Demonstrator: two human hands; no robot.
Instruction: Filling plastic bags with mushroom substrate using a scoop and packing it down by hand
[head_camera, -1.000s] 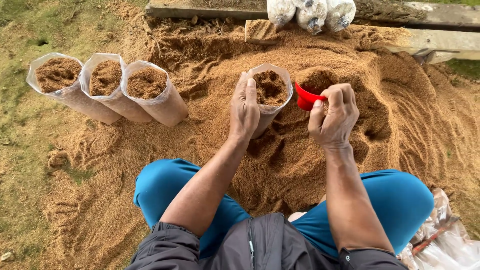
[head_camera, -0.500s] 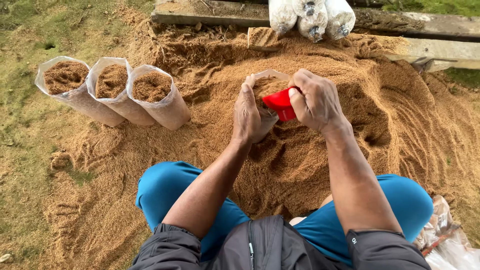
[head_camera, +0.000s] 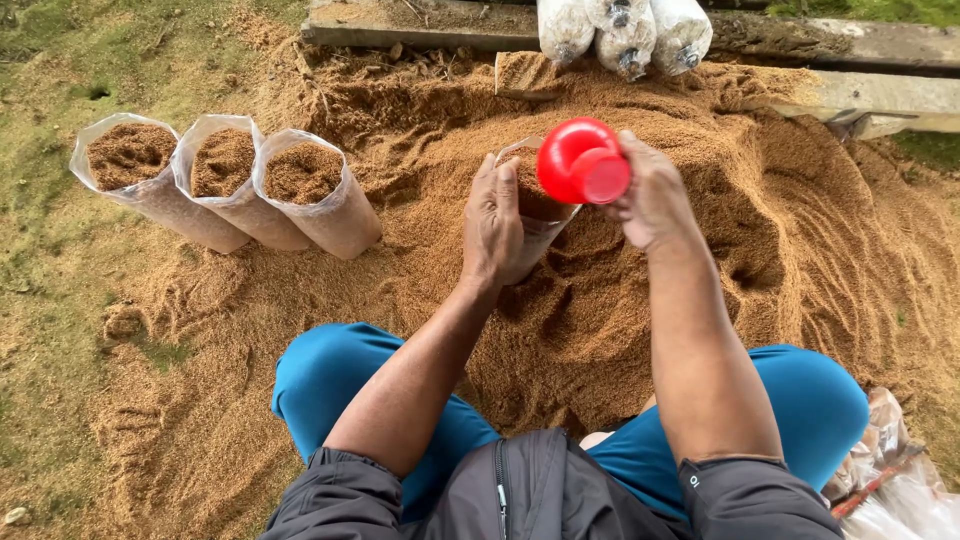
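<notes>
While my left hand (head_camera: 492, 225) grips the clear bag (head_camera: 535, 215) upright in the sawdust heap (head_camera: 700, 270), my right hand (head_camera: 650, 195) clasps a red cup (head_camera: 582, 162) tipped over its mouth. I judge this the filling step; next calls for a steady pour. 3 filled bags (head_camera: 240, 185) stand left.

**Red cup tipped over the open bag**

A clear plastic bag (head_camera: 535, 215) stands upright in the sawdust, mouth open, partly filled with brown sawdust. At its two o'clock a red plastic cup (head_camera: 582, 161) is upturned, base facing the camera, over the mouth.
</notes>
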